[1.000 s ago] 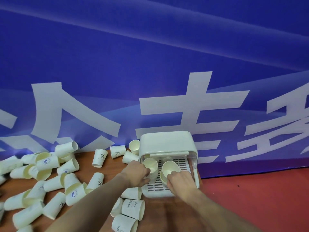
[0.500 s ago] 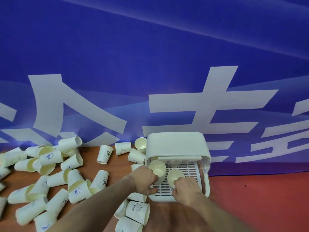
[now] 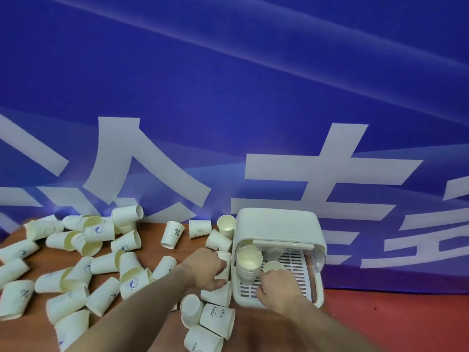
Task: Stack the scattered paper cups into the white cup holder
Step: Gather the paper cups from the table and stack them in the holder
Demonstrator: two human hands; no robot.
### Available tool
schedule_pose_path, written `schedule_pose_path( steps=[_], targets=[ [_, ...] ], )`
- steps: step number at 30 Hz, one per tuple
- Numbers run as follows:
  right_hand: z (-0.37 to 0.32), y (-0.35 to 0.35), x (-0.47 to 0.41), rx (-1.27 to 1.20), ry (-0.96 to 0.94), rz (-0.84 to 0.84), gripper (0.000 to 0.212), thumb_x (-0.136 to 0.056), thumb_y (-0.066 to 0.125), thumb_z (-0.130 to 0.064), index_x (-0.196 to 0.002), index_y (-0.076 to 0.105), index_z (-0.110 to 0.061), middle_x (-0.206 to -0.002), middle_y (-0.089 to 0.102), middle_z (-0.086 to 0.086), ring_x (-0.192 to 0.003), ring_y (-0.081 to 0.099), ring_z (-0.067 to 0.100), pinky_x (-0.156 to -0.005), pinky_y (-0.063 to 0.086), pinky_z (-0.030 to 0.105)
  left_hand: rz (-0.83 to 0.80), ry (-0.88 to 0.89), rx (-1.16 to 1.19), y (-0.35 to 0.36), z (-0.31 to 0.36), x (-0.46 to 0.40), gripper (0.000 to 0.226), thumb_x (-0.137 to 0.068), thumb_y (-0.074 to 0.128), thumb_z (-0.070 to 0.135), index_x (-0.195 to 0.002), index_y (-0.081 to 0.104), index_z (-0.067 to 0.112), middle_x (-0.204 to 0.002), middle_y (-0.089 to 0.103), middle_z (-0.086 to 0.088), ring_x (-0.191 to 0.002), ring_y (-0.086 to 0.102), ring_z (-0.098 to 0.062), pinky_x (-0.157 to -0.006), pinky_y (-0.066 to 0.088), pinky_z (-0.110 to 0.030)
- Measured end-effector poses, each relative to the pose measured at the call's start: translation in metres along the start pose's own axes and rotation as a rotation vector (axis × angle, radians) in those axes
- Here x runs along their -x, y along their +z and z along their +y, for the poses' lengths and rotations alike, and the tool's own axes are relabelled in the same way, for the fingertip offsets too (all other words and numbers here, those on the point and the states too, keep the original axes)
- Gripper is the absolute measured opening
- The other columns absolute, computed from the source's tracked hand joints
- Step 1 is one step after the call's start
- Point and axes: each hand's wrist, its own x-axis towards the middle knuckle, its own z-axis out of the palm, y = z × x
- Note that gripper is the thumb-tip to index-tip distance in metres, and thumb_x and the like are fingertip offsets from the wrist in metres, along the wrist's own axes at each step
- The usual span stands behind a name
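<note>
The white cup holder (image 3: 279,232) stands at the table's right end, its slotted tray (image 3: 302,262) pulled out toward me. A stack of paper cups (image 3: 248,264) stands upright at the tray's left side. My right hand (image 3: 278,292) grips a single paper cup (image 3: 274,266), rim up, over the tray just right of the stack. My left hand (image 3: 205,270) is outside the holder's left wall, fingers curled round a loose cup (image 3: 223,257) lying there. Several scattered cups (image 3: 132,283) lie on their sides across the brown table (image 3: 152,240).
More cups (image 3: 215,318) lie just in front of the holder under my forearms. A blue banner (image 3: 228,97) with white characters rises right behind the table. Red floor (image 3: 406,321) shows beyond the table's right edge.
My left hand has let go of the stack in the holder and moved left onto a loose cup beside it. My right hand has kept its cup over the tray.
</note>
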Motion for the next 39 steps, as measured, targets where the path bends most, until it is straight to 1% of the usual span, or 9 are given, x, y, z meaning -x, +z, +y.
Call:
schedule_pose_path(
  steps=[4,8,13,21,23,25,28,32,39],
  targets=[
    [-0.037,-0.014,-0.004,-0.026,-0.079,0.020,0.028,-0.087,0.037,-0.036,-0.089,0.057,-0.017,-0.092,0.068,0.011,-0.085,0.063,0.035,-0.065,0.032,0.034,-0.030,-0.121,0.034,0.004,-0.017,0.041,0.039,-0.089,0.046,0.056,-0.072,0.051,0.021,-0.065,0.048,0.004,-0.058,0.043,-0.018,-0.063,0.043,-0.036],
    [-0.073,-0.025,-0.013,-0.002,-0.160,0.045,0.027,-0.087,0.036,-0.037,-0.087,0.052,-0.016,-0.090,0.066,0.012,-0.081,0.062,0.036,-0.062,0.032,0.035,-0.034,-0.201,0.023,0.016,-0.032,0.078,0.050,-0.089,0.044,0.058,-0.087,0.066,0.013,-0.078,0.066,-0.005,-0.066,0.055,-0.024,-0.064,0.047,-0.034],
    [-0.119,-0.031,-0.028,0.018,-0.227,0.024,0.026,-0.089,0.036,-0.037,-0.087,0.051,-0.015,-0.087,0.065,0.011,-0.079,0.062,0.035,-0.059,0.033,0.034,-0.027,-0.266,0.038,0.037,-0.051,0.120,0.045,-0.091,0.045,0.056,-0.100,0.063,0.016,-0.090,0.066,-0.008,-0.083,0.061,-0.030,-0.071,0.041,-0.035],
    [-0.193,-0.044,-0.061,-0.018,-0.254,-0.038,0.018,-0.089,0.041,-0.032,-0.078,0.043,-0.018,-0.087,0.065,0.010,-0.080,0.062,0.034,-0.062,0.034,0.034,-0.059,-0.405,0.087,0.078,-0.101,0.188,0.050,-0.091,0.045,0.057,-0.118,0.062,0.019,-0.103,0.068,-0.007,-0.093,0.063,-0.028,-0.071,0.037,-0.033],
    [-0.212,-0.045,-0.074,-0.029,-0.235,-0.046,0.018,-0.089,0.041,-0.032,-0.078,0.044,-0.019,-0.085,0.065,0.008,-0.079,0.062,0.031,-0.062,0.036,0.033,-0.067,-0.428,0.119,0.088,-0.115,0.205,0.049,-0.091,0.045,0.057,-0.118,0.062,0.020,-0.102,0.069,-0.004,-0.093,0.063,-0.027,-0.074,0.041,-0.034],
    [-0.229,-0.047,-0.086,-0.075,-0.192,-0.039,0.018,-0.089,0.042,-0.035,-0.080,0.047,-0.020,-0.086,0.065,0.004,-0.080,0.063,0.027,-0.063,0.039,0.033,-0.073,-0.446,0.118,0.097,-0.126,0.219,0.045,-0.090,0.045,0.054,-0.112,0.063,0.019,-0.099,0.068,-0.004,-0.091,0.063,-0.026,-0.072,0.045,-0.034],
    [-0.255,-0.046,-0.107,-0.152,-0.107,-0.011,0.020,-0.090,0.046,-0.039,-0.089,0.055,-0.022,-0.091,0.063,-0.001,-0.082,0.062,0.022,-0.065,0.043,0.032,-0.101,-0.495,0.115,0.111,-0.146,0.238,0.044,-0.092,0.045,0.050,-0.115,0.059,0.016,-0.102,0.065,-0.007,-0.094,0.062,-0.028,-0.067,0.039,-0.033],
    [-0.282,-0.038,-0.127,-0.181,-0.074,0.000,0.024,-0.091,0.048,-0.040,-0.106,0.057,-0.023,-0.105,0.059,-0.003,-0.090,0.061,0.019,-0.070,0.046,0.033,-0.069,-0.497,0.046,0.129,-0.174,0.250,0.044,-0.092,0.046,0.047,-0.125,0.056,0.019,-0.123,0.051,-0.005,-0.116,0.046,-0.024,-0.094,0.038,-0.038],
    [-0.310,-0.029,-0.164,-0.145,-0.037,-0.006,0.030,-0.092,0.049,-0.040,-0.117,0.054,-0.023,-0.115,0.051,-0.001,-0.107,0.049,0.018,-0.083,0.044,0.032,-0.045,-0.520,-0.009,0.140,-0.211,0.244,0.032,-0.092,0.048,0.033,-0.120,0.055,0.018,-0.122,0.049,-0.007,-0.114,0.043,-0.025,-0.095,0.037,-0.040]
  ],
)
